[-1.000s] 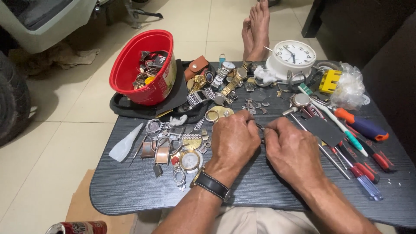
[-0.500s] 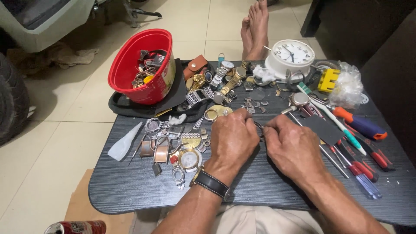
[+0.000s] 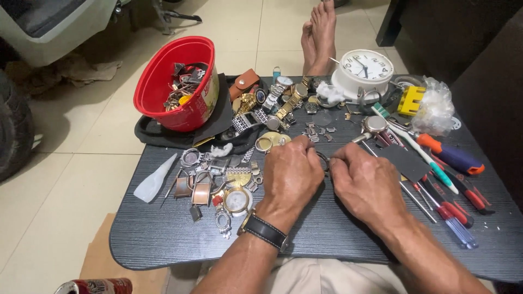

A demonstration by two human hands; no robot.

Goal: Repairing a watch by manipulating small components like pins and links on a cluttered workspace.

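Observation:
My left hand (image 3: 293, 173) and my right hand (image 3: 366, 183) meet over the middle of a dark low table (image 3: 163, 245). Both are curled around a small dark ring-shaped watch part (image 3: 323, 161) pinched between their fingertips; most of it is hidden. A black-strapped wristwatch (image 3: 265, 231) sits on my left wrist. Left of my hands lies a heap of watch cases and metal parts (image 3: 218, 185). Metal watch bands and watches (image 3: 275, 103) lie beyond my hands.
A red bucket (image 3: 180, 81) of watch parts stands at the back left on black cloth. A white clock (image 3: 364, 69), a yellow block (image 3: 410, 100) and a plastic bag (image 3: 436, 111) sit at the back right. Several screwdrivers (image 3: 452, 163) lie right. Bare feet (image 3: 320, 32) rest on the floor beyond.
My hands have stayed together at the table's middle with only slight finger movement on the small part. Nothing else has shifted.

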